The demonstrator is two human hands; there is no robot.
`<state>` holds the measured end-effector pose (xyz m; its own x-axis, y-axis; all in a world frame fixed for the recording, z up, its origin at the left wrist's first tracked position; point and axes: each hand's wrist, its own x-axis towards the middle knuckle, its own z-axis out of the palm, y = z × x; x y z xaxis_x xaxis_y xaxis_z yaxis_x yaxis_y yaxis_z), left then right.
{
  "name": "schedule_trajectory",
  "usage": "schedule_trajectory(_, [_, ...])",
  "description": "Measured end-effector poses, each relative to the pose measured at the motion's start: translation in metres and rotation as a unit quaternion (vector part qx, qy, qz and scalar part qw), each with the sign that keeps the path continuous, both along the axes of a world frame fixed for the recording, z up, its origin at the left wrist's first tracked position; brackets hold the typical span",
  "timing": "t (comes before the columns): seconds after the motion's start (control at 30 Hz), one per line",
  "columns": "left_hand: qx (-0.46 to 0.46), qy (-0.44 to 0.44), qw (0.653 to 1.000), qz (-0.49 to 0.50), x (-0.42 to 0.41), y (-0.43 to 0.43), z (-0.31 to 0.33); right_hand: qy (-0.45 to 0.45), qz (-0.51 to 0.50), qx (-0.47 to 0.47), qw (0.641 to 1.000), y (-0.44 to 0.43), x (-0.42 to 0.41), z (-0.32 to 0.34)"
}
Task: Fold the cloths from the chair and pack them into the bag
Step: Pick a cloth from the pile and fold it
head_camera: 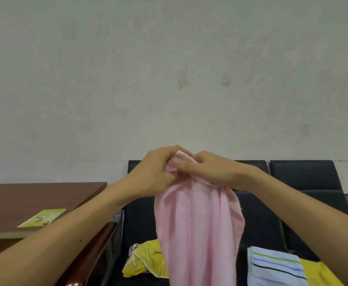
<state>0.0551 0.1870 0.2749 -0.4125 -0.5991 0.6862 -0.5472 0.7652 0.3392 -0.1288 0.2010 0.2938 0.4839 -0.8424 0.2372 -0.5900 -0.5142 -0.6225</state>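
Note:
A pink cloth hangs lengthwise in the air in front of the black chair. My left hand and my right hand meet at its top edge, and both pinch that edge between fingers and thumb. On the seat below lies a crumpled yellow cloth, partly hidden behind the pink one. A folded white cloth with green, blue and black stripes lies at the lower right on top of another yellow cloth. No bag is in view.
A brown wooden table stands at the left with a yellow-green leaflet on it. A second black chair sits to the right in the same row. A pale wall fills the background.

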Motion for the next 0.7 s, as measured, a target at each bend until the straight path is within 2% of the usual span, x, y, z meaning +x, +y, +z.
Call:
schedule_trajectory(0.1, [-0.026, 0.065, 0.997, 0.032, 0.000, -0.001, 0.002, -0.001, 0.070, -0.012, 0.997, 0.004, 0.006, -0.007])
schedule_trajectory(0.23, [0.008, 0.165, 0.986, 0.007, -0.001, -0.001, -0.002, 0.024, -0.058, -0.144, 0.988, 0.000, 0.007, -0.022])
schedule_trajectory(0.3, [0.022, 0.214, 0.976, 0.007, -0.001, -0.002, -0.007, 0.040, -0.080, -0.179, 0.980, -0.003, 0.000, -0.032])
schedule_trajectory(0.43, [0.104, 0.305, 0.946, 0.041, 0.004, -0.009, -0.022, 0.043, -0.091, -0.158, 0.982, -0.020, -0.020, -0.069])
schedule_trajectory(0.57, [0.195, 0.395, 0.895, 0.073, 0.018, -0.014, -0.045, 0.025, -0.179, -0.153, 0.972, -0.040, -0.046, -0.102])
schedule_trajectory(0.63, [0.224, 0.414, 0.876, 0.103, 0.026, -0.018, -0.058, 0.026, -0.230, -0.166, 0.959, -0.048, -0.052, -0.116])
schedule_trajectory(0.7, [0.240, 0.394, 0.879, 0.120, 0.032, -0.020, -0.071, 0.007, -0.254, -0.168, 0.952, -0.055, -0.052, -0.128])
